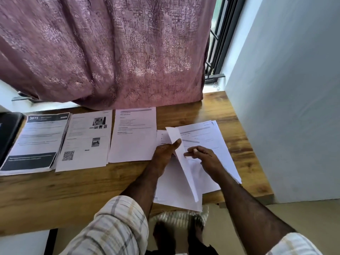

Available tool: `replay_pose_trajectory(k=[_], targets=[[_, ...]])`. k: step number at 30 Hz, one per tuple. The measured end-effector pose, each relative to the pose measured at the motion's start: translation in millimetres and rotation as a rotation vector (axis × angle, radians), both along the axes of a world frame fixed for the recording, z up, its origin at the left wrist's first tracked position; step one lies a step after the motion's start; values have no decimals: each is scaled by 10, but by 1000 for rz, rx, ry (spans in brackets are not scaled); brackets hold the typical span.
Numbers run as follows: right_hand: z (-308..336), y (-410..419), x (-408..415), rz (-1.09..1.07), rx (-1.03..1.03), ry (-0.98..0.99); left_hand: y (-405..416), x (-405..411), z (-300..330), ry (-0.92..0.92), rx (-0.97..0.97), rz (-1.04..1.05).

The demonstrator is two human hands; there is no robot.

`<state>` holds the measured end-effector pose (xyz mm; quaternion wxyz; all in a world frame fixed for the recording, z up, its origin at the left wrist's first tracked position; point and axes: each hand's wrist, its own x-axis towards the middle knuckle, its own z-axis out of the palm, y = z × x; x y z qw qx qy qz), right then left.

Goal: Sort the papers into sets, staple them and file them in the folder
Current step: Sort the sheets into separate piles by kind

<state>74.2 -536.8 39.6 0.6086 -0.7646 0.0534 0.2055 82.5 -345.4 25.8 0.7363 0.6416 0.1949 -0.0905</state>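
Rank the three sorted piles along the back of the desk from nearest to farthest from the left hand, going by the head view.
From the left hand:
1. Plain text sheet, just to its left.
2. Sheet with photos and QR code, in the middle of the row.
3. Stack with the dark header, far left beside the black object.

A wooden table (pixel 230 115) with a light grain carries paper in several groups. Well to the left of the left hand (pixel 163 153) lies a thick stack with a dark header and footer (pixel 35 142). Beside it, nearer the hand, lies a sheet with small photos and a QR code (pixel 84 138). Just left of the hand lies a plain text sheet (pixel 134 135). Under both hands lies a loose pile of white papers (pixel 207 144), its near edge overhanging the table.
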Motion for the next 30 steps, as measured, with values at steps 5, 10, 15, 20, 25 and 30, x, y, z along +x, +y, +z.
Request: replay_pose_trajectory(k=[5, 10, 15, 20, 25, 30], targets=[[-48, -99, 89, 93, -58, 21, -1, -13, -105, 109, 191, -38], [-157, -193, 167, 90, -275, -112, -80, 8, -163, 97, 353, 18], [-287, -491, 386, 225, -889, -329, -134, -51, -234, -11, 467, 162], [-333, -649, 536, 341, -1003, -289, -157, -1, -219, -43, 568, 206], [-401, -685, 575, 347, -1021, -238, -47, -13, -209, 11, 473, 183], [-389, -697, 566, 394, -1060, -308, 12, 4, -282, 70, 343, 141]])
